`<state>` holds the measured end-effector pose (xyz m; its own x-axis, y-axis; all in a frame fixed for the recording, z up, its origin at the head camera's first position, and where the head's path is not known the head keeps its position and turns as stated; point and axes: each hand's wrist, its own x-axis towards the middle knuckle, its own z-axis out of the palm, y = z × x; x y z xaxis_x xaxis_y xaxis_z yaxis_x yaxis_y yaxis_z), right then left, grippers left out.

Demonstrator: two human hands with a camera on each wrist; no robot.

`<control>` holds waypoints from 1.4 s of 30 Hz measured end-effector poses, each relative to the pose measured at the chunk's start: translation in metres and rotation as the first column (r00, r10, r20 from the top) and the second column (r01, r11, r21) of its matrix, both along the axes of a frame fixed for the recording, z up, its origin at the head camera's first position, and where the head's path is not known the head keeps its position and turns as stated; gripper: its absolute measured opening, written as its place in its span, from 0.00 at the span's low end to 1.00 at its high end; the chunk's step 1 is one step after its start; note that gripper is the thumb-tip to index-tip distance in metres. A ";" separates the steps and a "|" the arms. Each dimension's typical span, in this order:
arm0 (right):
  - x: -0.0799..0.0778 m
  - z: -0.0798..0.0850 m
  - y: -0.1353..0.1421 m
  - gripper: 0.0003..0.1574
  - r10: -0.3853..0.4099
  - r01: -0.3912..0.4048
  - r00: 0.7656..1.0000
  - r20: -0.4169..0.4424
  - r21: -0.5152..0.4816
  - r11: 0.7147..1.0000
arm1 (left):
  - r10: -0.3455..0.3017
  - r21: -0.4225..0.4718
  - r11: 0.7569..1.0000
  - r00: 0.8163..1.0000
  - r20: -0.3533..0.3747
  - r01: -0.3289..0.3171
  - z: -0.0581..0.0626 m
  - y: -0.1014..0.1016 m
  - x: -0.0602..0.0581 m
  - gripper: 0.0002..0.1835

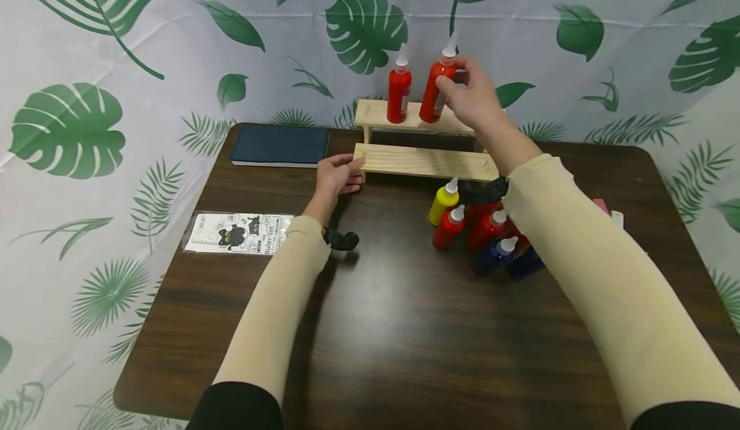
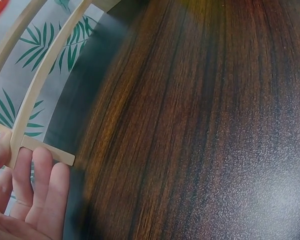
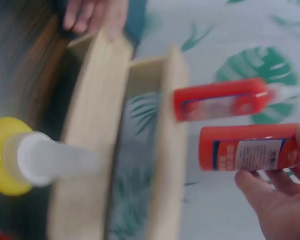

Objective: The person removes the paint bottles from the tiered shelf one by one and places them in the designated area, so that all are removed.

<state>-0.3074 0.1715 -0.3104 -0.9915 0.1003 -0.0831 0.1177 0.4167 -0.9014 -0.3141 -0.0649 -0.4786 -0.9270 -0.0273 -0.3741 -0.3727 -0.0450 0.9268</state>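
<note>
A two-tier wooden rack (image 1: 424, 160) stands at the back of the table. My left hand (image 1: 335, 176) pinches the left end of its lower tier; in the left wrist view the thumb lies on the board (image 2: 32, 102) and the fingers are under it. My right hand (image 1: 475, 96) holds a red squeeze bottle (image 1: 435, 90) with a white nozzle, slightly tilted, at the upper tier. The right wrist view shows a small gap between this bottle's base (image 3: 210, 148) and the board. Left of it, another red bottle (image 1: 399, 96) stands upright on the upper tier.
Below the rack's right side stand a yellow bottle (image 1: 442, 205), several red bottles (image 1: 448, 229) and blue bottles (image 1: 493, 258), partly hidden by my right arm. A dark notebook (image 1: 280, 144) lies at the back left, with a packaged ruler set (image 1: 239, 232) nearer to me.
</note>
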 end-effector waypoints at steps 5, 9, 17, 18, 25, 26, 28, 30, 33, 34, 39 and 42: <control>0.039 0.033 0.014 0.29 0.024 -0.031 0.995 -0.099 -0.072 0.997 | 0.004 0.011 1.000 1.000 -0.004 -0.004 0.000 0.000 0.000 0.20; 0.084 0.047 0.027 0.29 0.060 -0.081 0.980 -0.188 -0.106 0.991 | 0.000 0.016 1.000 1.000 0.001 0.000 0.000 0.001 0.000 0.20; 0.166 0.024 0.051 0.32 0.194 -0.197 0.956 -0.219 0.007 0.980 | -0.003 0.017 1.000 1.000 0.005 0.002 -0.001 0.000 0.001 0.21; 0.173 0.018 0.053 0.32 0.210 -0.211 0.953 -0.220 0.018 0.977 | -0.004 0.015 1.000 1.000 0.003 0.004 0.000 0.000 0.001 0.21; 0.216 -0.033 0.048 0.30 0.263 -0.235 0.928 -0.264 0.130 0.963 | 0.006 -0.002 1.000 1.000 0.009 -0.006 0.002 0.000 0.002 0.20; 0.221 -0.041 0.046 0.30 0.258 -0.230 0.931 -0.258 0.134 0.964 | 0.005 -0.004 1.000 1.000 0.009 -0.005 0.002 0.000 0.002 0.20; 0.228 -0.059 0.040 0.30 0.248 -0.226 0.933 -0.259 0.114 0.968 | 0.001 -0.003 1.000 1.000 0.006 -0.001 0.002 0.001 0.001 0.20; 0.234 -0.077 0.034 0.30 0.233 -0.217 0.937 -0.259 0.088 0.972 | -0.001 0.000 1.000 1.000 0.001 0.001 0.001 0.001 0.001 0.20; 0.239 -0.104 0.027 0.29 0.196 -0.188 0.939 -0.282 0.054 0.981 | -0.001 0.008 1.000 1.000 -0.004 0.001 0.001 0.002 0.001 0.20; 0.240 -0.112 0.025 0.29 0.175 -0.169 0.942 -0.288 0.046 0.985 | -0.002 0.010 1.000 1.000 -0.003 0.002 0.001 0.002 0.001 0.20; 0.243 -0.140 0.018 0.28 0.079 -0.073 0.947 -0.310 0.032 0.997 | 0.001 0.005 1.000 1.000 0.000 -0.001 0.002 0.001 0.002 0.20; 0.242 -0.149 0.015 0.28 0.055 -0.042 0.948 -0.315 0.047 0.998 | 0.002 0.002 1.000 1.000 0.001 -0.002 0.002 -0.001 0.002 0.20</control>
<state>-0.0649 0.1868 -0.4594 -0.9700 0.0480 0.2382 -0.1918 0.4505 -0.8719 -0.3121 -0.0655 -0.4768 -0.9266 -0.0286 -0.3749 -0.3733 -0.0476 0.9265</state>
